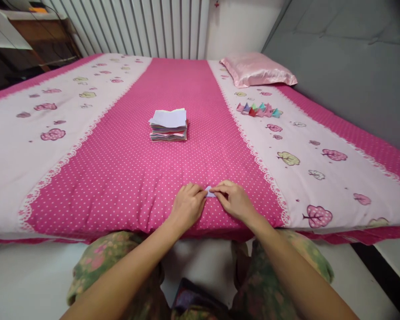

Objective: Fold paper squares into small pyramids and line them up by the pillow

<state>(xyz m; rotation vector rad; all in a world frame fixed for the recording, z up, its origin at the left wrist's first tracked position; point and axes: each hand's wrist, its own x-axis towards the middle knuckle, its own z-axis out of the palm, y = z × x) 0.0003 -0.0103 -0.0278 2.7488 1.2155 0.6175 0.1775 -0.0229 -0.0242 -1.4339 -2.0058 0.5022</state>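
Note:
Both my hands rest near the front edge of a bed with a pink dotted sheet (136,169). My left hand (187,205) and my right hand (234,200) have their fingers curled and pressed together on a small pale folded paper piece (210,191) lying between them on the sheet. Most of that paper is hidden under my fingertips. A stack of coloured square papers (169,125) with a white sheet on top sits farther back in the middle of the bed.
A row of small folded coloured paper shapes (259,110) lies on the white printed band at the right. A pink satin pillow (257,69) is at the head of the bed. A grey padded wall runs along the right; a radiator stands behind.

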